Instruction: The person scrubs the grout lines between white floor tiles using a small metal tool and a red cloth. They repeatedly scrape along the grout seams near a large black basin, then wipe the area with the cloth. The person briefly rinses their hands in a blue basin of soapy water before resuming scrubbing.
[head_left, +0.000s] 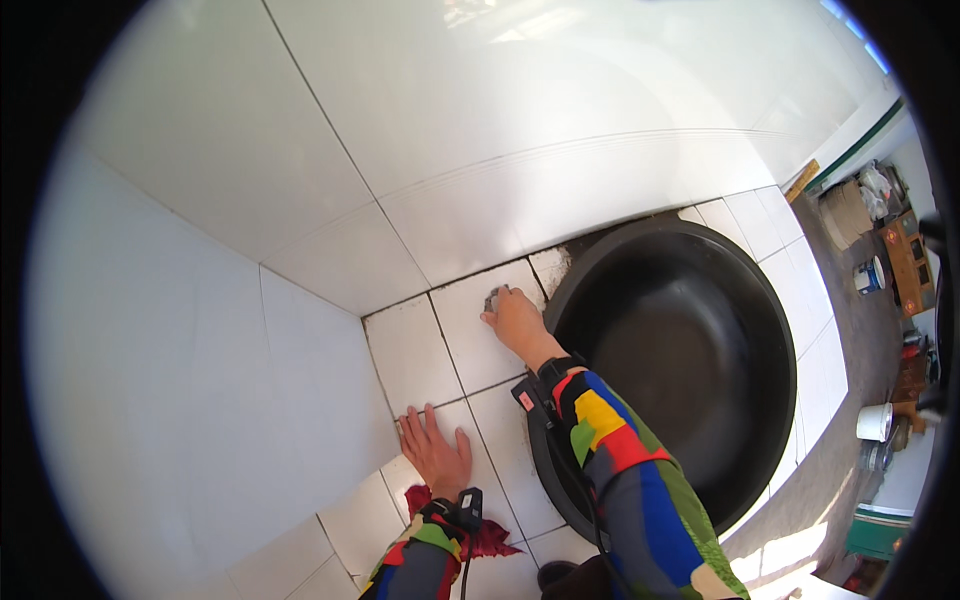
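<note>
My right hand (517, 322) grips a grey scouring pad (495, 298), which touches a white tile (480, 337) of the ledge near the back wall. Fingers spread, my left hand (439, 452) rests flat on the tiles nearer to me. Beneath my left wrist lies a dark red cloth (491, 540), partly hidden by the forearm. To the right, a large black wok (675, 360) is set into the tiled stove top, and my right forearm reaches across its near left edge. Dark lines mark the tile joints.
White tiled walls (187, 360) rise at the left and back. Off the ledge's right side, the floor (862, 322) holds a white bucket (874, 422), a labelled pail (868, 275), wooden cabinets (907, 262) and a green box (877, 534). Cables run along both my forearms.
</note>
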